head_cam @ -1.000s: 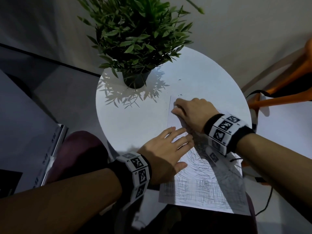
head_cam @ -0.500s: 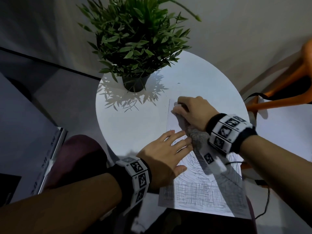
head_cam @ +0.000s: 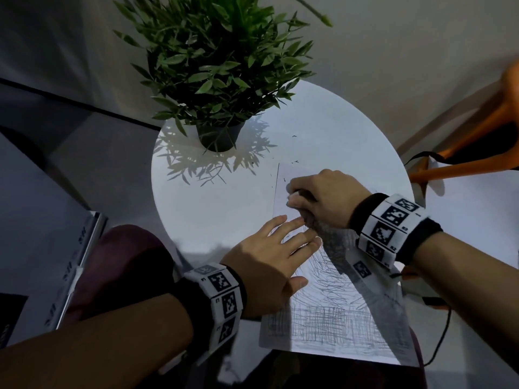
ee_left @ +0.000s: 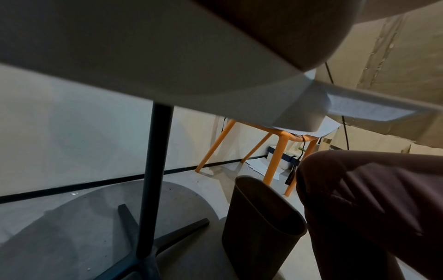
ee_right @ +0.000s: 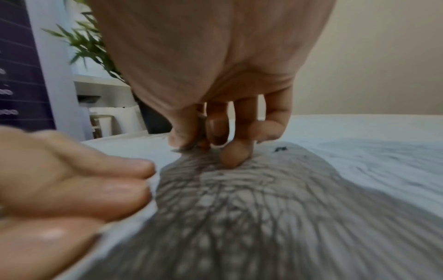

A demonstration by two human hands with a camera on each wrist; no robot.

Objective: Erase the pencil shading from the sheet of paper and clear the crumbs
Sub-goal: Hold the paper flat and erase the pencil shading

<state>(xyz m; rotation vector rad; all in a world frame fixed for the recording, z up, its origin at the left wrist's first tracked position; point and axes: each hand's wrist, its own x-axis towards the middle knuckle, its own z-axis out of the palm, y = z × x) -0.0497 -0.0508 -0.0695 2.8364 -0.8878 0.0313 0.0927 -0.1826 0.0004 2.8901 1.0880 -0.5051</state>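
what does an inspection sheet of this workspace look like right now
surface: round white table, plant shadow across its far side
job's things: sheet of paper overhangs the near table edge; pencil shading remains on its near part; eraser hidden inside the right hand's grip; dark crumbs on table and sheet near the far corner
clutter: potted plant at the far edge
grippers: left hand flat, fingers straight, pressing the sheet; right hand curled, fingertips on the paper
cables: black cable hanging on the right
surroundings: orange chair on the right; dark bin on the floor under the table
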